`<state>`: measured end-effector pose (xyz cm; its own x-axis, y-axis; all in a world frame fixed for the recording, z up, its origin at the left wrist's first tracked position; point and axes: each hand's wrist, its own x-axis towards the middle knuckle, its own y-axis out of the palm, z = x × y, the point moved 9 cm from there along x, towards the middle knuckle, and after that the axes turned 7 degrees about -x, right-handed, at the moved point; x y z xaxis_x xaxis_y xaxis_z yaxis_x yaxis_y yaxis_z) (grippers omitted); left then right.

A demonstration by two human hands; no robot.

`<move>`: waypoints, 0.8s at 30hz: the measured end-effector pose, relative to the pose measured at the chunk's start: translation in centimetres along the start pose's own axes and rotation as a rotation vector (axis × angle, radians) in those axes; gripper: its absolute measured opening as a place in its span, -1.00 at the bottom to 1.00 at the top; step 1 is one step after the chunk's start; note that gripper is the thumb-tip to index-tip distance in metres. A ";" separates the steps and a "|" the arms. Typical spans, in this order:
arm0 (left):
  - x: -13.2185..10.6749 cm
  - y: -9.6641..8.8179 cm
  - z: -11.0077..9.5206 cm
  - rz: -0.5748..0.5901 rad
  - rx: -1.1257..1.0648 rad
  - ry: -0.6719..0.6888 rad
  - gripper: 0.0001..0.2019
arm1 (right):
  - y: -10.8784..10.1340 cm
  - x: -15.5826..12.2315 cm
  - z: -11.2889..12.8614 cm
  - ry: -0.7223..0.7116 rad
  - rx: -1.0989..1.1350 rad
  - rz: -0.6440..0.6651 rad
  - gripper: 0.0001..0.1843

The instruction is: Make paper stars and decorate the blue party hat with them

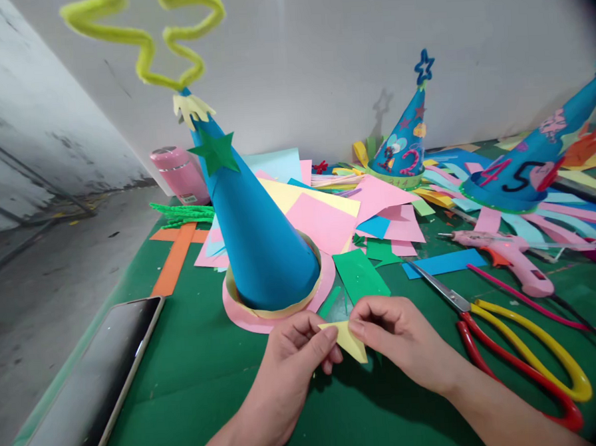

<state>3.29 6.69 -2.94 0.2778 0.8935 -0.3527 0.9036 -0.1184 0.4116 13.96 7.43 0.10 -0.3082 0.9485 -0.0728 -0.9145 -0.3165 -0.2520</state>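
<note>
The left hand (290, 356) and right hand (398, 334) both pinch a small yellow paper triangle (348, 339) between closed fingertips, just above the green tabletop (206, 381). Just beyond stands a blue cone hat (259, 238), seemingly on a pink ring; scissors (514, 345) lie to the right, a phone (97, 386) left

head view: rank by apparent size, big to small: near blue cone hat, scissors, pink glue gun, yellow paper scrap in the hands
1. near blue cone hat, though nearness inflates it
2. scissors
3. pink glue gun, farther back, so its gap to the scissors is unsure
4. yellow paper scrap, pinched between left hand and right hand
</note>
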 end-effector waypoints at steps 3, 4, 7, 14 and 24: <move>0.0 0.1 0.0 0.008 -0.013 -0.007 -0.80 | 0.0 0.0 -0.2 0.009 -0.005 -0.002 -0.77; 0.0 0.1 0.0 0.011 -0.017 -0.007 -0.81 | 0.0 0.0 -0.3 0.010 -0.011 -0.007 -0.77; 0.0 0.1 0.1 0.013 -0.033 -0.012 -0.80 | -0.1 0.0 -0.4 0.009 -0.012 -0.017 -0.78; -0.2 0.0 -0.1 -0.007 0.003 0.019 -0.75 | -0.2 -0.1 -0.1 -0.013 0.009 -0.019 -0.79; -0.2 0.2 -0.7 0.014 0.139 0.098 -0.81 | -0.2 -0.2 1.1 -0.098 -0.143 -0.055 -0.81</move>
<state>3.21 6.75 -2.23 0.2635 0.9287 -0.2610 0.9383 -0.1839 0.2930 13.96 7.34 1.19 -0.2894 0.9565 0.0372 -0.8863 -0.2530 -0.3880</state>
